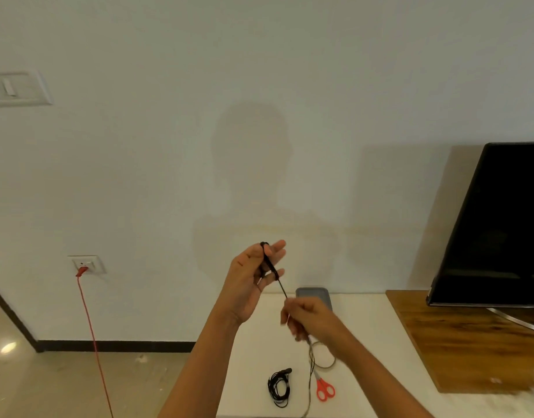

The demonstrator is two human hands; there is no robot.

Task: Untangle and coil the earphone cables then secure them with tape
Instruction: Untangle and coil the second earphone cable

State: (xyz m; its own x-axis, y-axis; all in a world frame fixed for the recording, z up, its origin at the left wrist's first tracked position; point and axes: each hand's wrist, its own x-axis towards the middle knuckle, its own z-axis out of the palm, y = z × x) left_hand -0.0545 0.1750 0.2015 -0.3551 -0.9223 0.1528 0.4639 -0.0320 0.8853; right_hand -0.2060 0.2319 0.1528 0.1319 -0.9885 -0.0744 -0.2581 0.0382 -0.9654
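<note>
Above the far edge of the worktop (377, 315), the left hand (251, 280) pinches the looped black earphone cable (273, 271); the blurred right hand (309, 316) is curled on its lower end. Near the front edge lie a coiled earphone (278, 387) and red scissors (324, 389)

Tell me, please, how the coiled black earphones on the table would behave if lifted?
Probably floppy: the earphones lie in loose, uneven loops on the table, so strands would likely sag and unravel. Likely light, being so thin. Unlikely to roll.
</note>
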